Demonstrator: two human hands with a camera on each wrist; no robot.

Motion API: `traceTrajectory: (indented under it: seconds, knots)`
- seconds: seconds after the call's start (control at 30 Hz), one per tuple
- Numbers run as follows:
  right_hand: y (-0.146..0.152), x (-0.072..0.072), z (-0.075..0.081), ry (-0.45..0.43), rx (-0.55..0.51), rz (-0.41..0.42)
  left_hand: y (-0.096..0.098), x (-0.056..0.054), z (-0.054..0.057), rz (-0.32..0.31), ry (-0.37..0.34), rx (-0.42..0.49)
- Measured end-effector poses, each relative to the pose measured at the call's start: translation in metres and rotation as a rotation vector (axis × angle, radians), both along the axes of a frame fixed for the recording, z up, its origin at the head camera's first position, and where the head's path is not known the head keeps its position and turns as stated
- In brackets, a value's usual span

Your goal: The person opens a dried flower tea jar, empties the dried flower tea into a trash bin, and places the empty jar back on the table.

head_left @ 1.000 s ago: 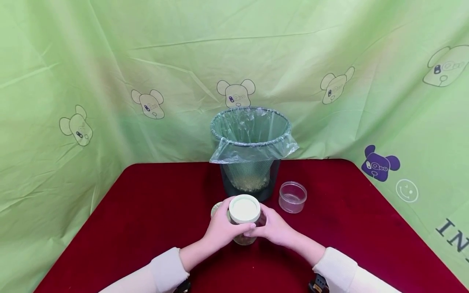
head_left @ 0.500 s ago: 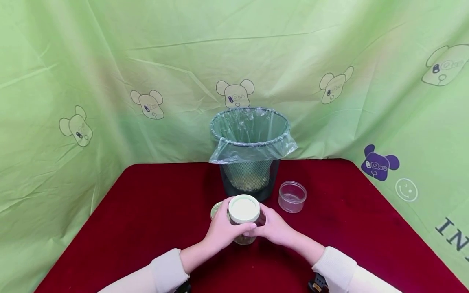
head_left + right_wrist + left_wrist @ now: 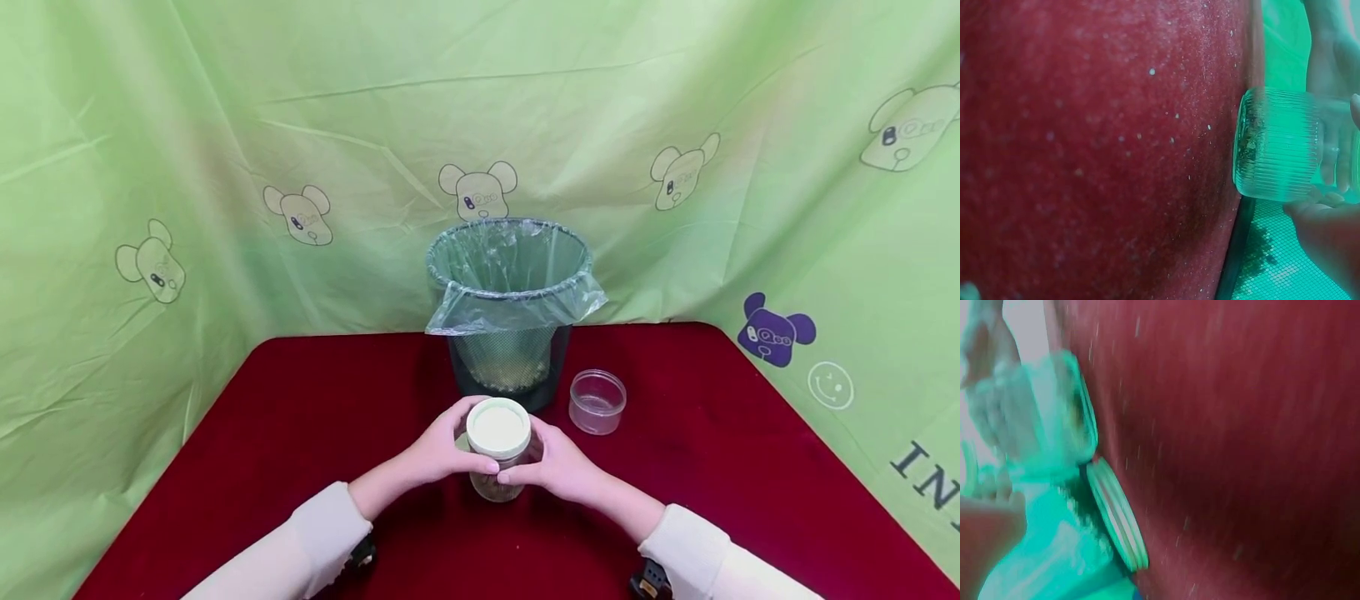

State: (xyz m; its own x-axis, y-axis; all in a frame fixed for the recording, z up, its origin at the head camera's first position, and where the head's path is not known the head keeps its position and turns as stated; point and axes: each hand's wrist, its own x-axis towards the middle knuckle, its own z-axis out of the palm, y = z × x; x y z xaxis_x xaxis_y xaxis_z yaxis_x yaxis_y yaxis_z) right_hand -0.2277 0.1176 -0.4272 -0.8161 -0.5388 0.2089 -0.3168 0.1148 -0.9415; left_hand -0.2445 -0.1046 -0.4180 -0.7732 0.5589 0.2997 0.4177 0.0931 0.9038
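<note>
A clear ribbed jar (image 3: 495,487) with a white screw lid (image 3: 498,427) stands upright at the front middle. My left hand (image 3: 437,452) is around its left side, thumb at the front and a gap between palm and jar. From the other side, my right hand (image 3: 566,468) grips the jar below the lid, thumb across the front. Bits of dark stuff lie at the jar's bottom in the right wrist view. Beside the jar, a round ridged lid (image 3: 1119,515) lies on the cloth in the left wrist view; in the head view the left hand mostly hides it.
Behind the jar stands a mesh waste bin (image 3: 510,358) lined with a clear plastic bag (image 3: 517,308). An open clear tub (image 3: 597,404) sits to its right. Small crumbs dot the red tablecloth (image 3: 337,400). Green curtains (image 3: 360,100) enclose the back and sides.
My left hand has shifted a little left and loosened round the jar, its thumb drawn back from the right thumb. The lid on the cloth is now mostly covered. The right hand stays put.
</note>
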Motion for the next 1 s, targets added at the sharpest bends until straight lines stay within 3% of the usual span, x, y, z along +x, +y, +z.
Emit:
traceTrajectory:
  seconds: [0.1, 0.2, 0.3, 0.5, 0.67, 0.83, 1.0]
  knots:
    - [0.000, 0.000, 0.001, -0.004, 0.001, -0.004, -0.003, -0.011, 0.003, -0.106, 0.009, -0.013]
    - [-0.001, 0.000, 0.001, -0.004, 0.007, -0.006, -0.003, -0.018, 0.004, -0.164, 0.011, -0.033]
    - [-0.001, 0.000, 0.000, -0.003, 0.013, -0.006, -0.003, -0.021, 0.004, -0.179, 0.005, -0.049]
    - [0.000, 0.000, 0.000, -0.020, 0.016, -0.017, -0.001, -0.021, 0.003, -0.151, 0.001, -0.060]
    - [0.001, 0.000, 0.000, -0.022, 0.014, -0.018, 0.002, -0.012, 0.003, -0.073, -0.004, -0.059]
    - [0.001, 0.001, 0.000, -0.019, 0.009, -0.014, 0.009, 0.004, 0.000, 0.109, 0.004, -0.092]
    - [0.000, 0.001, 0.001, -0.014, 0.005, -0.004, 0.020, 0.021, -0.004, 0.256, -0.050, -0.020]
